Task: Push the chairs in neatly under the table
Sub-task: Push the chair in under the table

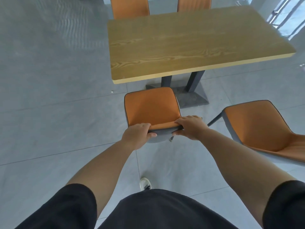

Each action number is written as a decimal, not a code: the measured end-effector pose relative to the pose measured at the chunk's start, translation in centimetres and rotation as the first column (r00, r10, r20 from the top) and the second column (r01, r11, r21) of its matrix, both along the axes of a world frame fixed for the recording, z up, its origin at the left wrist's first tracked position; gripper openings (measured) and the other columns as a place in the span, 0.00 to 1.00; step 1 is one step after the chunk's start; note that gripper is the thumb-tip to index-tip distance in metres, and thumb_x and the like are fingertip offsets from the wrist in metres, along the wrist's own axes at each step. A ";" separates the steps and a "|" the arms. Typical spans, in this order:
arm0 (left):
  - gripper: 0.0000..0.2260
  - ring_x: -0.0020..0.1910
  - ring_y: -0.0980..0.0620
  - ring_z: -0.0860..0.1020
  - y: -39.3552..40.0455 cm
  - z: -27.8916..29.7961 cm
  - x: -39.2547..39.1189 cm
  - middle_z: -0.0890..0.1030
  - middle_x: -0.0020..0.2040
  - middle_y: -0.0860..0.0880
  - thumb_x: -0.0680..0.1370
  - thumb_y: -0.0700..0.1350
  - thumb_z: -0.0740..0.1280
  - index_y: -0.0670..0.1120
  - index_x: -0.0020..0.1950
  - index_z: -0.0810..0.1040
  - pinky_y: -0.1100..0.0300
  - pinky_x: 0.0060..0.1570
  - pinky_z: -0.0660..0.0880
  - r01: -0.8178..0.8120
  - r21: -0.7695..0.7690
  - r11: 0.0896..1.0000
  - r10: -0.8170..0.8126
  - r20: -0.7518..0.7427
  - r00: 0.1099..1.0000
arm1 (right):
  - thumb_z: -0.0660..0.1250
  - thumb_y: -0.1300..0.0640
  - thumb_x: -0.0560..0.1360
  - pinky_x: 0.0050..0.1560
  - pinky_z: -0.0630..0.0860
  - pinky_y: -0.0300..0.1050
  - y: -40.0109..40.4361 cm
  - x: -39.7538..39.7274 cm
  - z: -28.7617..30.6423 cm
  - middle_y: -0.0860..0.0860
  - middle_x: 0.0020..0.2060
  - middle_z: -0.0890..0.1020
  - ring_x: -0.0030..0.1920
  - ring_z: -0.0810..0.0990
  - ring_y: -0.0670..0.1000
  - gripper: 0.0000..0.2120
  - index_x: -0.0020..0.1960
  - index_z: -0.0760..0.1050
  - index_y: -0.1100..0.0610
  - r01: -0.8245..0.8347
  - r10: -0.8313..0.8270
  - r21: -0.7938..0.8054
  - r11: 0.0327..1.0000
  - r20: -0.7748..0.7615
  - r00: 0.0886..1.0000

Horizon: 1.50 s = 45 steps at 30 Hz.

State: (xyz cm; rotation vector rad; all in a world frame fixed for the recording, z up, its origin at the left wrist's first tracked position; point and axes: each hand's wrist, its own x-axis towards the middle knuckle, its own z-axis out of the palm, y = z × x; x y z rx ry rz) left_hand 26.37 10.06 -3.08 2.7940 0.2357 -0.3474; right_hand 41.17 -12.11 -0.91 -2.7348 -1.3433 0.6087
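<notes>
Orange upholstery with dark piping covers the chair [151, 108] I am holding, its back shell grey on the outside. Both my arms reach forward, nearly straight, black short sleeves at the shoulders. My left hand [135, 135] is clamped on the left end of the backrest's top edge, fingers curled over the front, thumb pressed on the grey back. My right hand [191, 127] grips the right end the same way, knuckles up; the hands are apart, with a stretch of rim between them. The seat is a rounded square, smooth and matte, and it faces the worktop [189, 40], its front edge near the worktop's near edge but not under it. The chair stands toward the worktop's left end.

The worktop is a long rectangle of pale, strongly grained wood, its long axis running left to right, on two dark posts rising from a grey base plate [193, 98]. A second orange chair [260, 128] stands well out to my right, angled. Two more orange chair backs [130, 7] show at the far side. Grey glossy floor tiles [49, 96] lie all around, and one white shoe [145, 183] shows below.
</notes>
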 end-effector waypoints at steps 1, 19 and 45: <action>0.16 0.40 0.51 0.74 -0.2 0.0 -0.2 0.76 0.44 0.54 0.78 0.65 0.54 0.53 0.50 0.70 0.50 0.40 0.76 -0.011 -0.009 1.000 0.011 0.008 1.000 | 0.59 0.28 0.70 0.54 0.65 0.48 -0.1 -0.3 0.1 0.43 0.47 0.79 0.50 0.75 0.49 0.23 0.55 0.73 0.44 0.007 -0.007 0.006 1.000 -0.010 1.000; 0.15 0.39 0.51 0.73 -13.5 -0.2 -12.0 0.76 0.43 0.54 0.79 0.62 0.58 0.51 0.52 0.74 0.54 0.38 0.74 -0.083 -0.049 0.995 0.087 0.082 0.993 | 0.59 0.30 0.72 0.46 0.62 0.47 -12.9 -11.2 0.5 0.43 0.36 0.74 0.41 0.72 0.50 0.18 0.44 0.69 0.45 -0.061 0.061 0.063 0.996 0.006 0.998; 0.13 0.39 0.50 0.75 -19.7 0.4 -17.2 0.77 0.43 0.52 0.80 0.58 0.59 0.49 0.51 0.74 0.51 0.41 0.75 -0.117 -0.015 0.993 0.118 0.073 0.990 | 0.58 0.30 0.72 0.47 0.60 0.47 -18.5 -16.9 0.7 0.44 0.42 0.75 0.45 0.71 0.50 0.20 0.53 0.72 0.45 -0.029 0.028 0.031 0.999 0.017 0.999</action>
